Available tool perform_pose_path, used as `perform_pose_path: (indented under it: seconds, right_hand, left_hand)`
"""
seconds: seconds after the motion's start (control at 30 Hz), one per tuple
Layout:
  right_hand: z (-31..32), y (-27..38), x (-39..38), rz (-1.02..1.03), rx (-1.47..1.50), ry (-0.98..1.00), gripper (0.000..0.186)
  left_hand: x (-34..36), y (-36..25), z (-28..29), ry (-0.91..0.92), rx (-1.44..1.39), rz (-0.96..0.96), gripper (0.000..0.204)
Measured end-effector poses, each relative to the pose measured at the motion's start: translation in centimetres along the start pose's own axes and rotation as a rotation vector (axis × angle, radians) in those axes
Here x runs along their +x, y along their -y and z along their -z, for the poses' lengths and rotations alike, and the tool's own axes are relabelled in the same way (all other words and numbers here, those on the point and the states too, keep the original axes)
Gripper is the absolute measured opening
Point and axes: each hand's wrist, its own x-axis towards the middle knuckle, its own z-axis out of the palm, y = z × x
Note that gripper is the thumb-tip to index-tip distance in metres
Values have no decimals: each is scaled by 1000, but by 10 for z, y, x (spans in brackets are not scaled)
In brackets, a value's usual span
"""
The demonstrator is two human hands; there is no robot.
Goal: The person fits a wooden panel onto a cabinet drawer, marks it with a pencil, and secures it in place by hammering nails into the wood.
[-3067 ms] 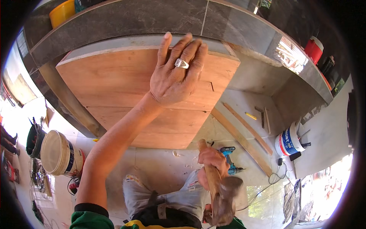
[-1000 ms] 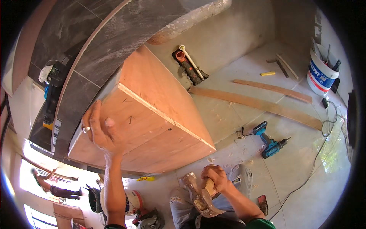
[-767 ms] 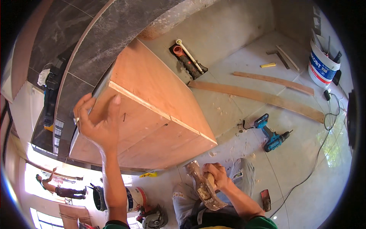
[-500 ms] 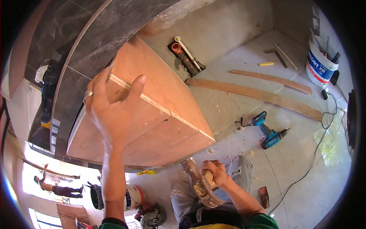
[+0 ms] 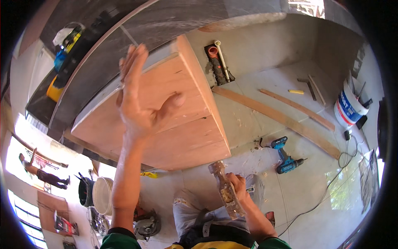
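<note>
My left hand (image 5: pixel 139 103) is raised in front of a plywood box cabinet (image 5: pixel 182 143), its fingers stretched upward and the thumb spread out. Whether the palm touches the wood cannot be told. Nothing is in that hand. Low in the view, above my knees, my right hand (image 5: pixel 238 186) grips a worn claw hammer (image 5: pixel 226 191) by its handle. The hammer's large head hides much of the handle. The cabinet's front panel faces me, and its upper edge lies under a dark stone-look counter (image 5: pixel 166 23).
On the tiled floor to the right lie a blue cordless drill (image 5: pixel 286 157), two wood strips (image 5: pixel 290 120) and a cable (image 5: pixel 315 207). A tool-filled bucket (image 5: pixel 348 108) stands farther right. At lower left are a circular saw (image 5: pixel 147 226) and a pale bucket (image 5: pixel 103 195); another person (image 5: pixel 43 174) stands beyond.
My left hand has left the cabinet's corner edge, and its fingers have straightened. The hammer has turned more upright in my right hand. The whole view has shifted.
</note>
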Motion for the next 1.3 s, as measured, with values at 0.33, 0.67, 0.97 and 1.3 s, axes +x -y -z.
perform_pose_path:
  seconds: [0.33,0.67,0.97,1.3]
  right_hand:
    - [9,21,44,-109,269,-302,42]
    - [-3,56,165,-114,121,-513,37]
    - [-24,70,173,-104,88,-550,36]
    - [14,34,96,128,-323,-203,68]
  left_hand:
    - [-175,78,156,-335,697,650,84]
    - [-236,73,144,-558,-77,1042,36]
    - [-249,73,150,-437,-22,1269,49]
    - [-185,61,133,-424,159,1118,117]
